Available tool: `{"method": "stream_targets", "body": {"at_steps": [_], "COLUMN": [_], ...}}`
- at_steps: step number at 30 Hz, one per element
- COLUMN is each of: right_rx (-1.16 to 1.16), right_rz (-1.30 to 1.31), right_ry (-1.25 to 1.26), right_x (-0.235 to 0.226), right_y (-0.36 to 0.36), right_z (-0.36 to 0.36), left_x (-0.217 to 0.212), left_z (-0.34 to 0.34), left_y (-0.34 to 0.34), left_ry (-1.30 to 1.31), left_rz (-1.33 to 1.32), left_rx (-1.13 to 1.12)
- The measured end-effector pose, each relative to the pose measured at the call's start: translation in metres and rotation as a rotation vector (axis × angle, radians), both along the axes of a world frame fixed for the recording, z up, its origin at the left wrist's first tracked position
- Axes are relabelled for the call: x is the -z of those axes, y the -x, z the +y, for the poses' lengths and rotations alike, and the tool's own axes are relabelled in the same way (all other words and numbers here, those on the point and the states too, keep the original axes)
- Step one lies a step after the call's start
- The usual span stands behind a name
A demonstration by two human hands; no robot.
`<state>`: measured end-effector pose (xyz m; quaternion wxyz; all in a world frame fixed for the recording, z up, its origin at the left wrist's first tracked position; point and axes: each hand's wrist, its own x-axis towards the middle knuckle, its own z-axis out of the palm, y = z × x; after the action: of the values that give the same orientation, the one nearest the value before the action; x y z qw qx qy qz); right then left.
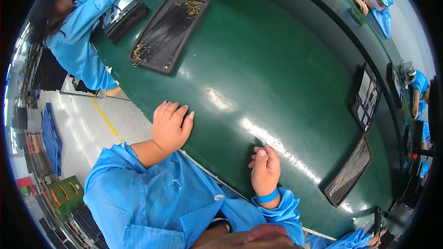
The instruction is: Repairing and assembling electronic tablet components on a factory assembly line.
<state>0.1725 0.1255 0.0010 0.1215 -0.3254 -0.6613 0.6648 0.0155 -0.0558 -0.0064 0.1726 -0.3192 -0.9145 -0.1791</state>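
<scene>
My left hand [170, 127] lies palm down near the table's edge, its fingers stretched out on the green surface and nothing under them that I can see. Over the table to its right, my right hand [266, 170] is half curled, with the thumb drawn against the forefinger. What sits inside those fingers, if anything, is hidden. A blue band [267, 196] circles the right wrist. Beyond my left hand lies a dark shallow tray [172, 66] full of thin black wire-like strands [161, 34] with gold-coloured ends. Neither hand touches it.
Far right, a second dark tray [328, 192] of thin strands lies beside a black-framed panel [368, 99]. At upper left a co-worker in a blue smock [76, 46] reaches over a black box [123, 16]. Other people in blue sit beyond the dark rail [344, 32].
</scene>
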Motion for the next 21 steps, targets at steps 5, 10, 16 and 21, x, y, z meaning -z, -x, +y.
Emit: {"method": "stream_targets", "body": {"at_steps": [5, 10, 16, 21], "right_rx": [0.022, 0.099, 0.098, 0.089], "right_rz": [-0.054, -0.041, -0.035, -0.015], "right_ry": [-0.038, -0.059, -0.07, 0.03], "right_x": [-0.0035, -0.0052, -0.0046, -0.0088], "right_y": [0.0048, 0.0075, 0.0072, 0.0077], "right_z": [-0.0019, -0.0054, -0.0052, -0.0024], "left_x": [-0.0005, -0.0023, -0.005, -0.0057], "left_z": [-0.0022, -0.0029, -0.0016, -0.0036], "left_y": [0.0009, 0.0016, 0.0025, 0.0007], "left_ry": [-0.03, -0.055, -0.043, -0.016], "left_rz": [-0.024, -0.042, -0.043, -0.044], "left_rx": [0.015, 0.005, 0.013, -0.004]}}
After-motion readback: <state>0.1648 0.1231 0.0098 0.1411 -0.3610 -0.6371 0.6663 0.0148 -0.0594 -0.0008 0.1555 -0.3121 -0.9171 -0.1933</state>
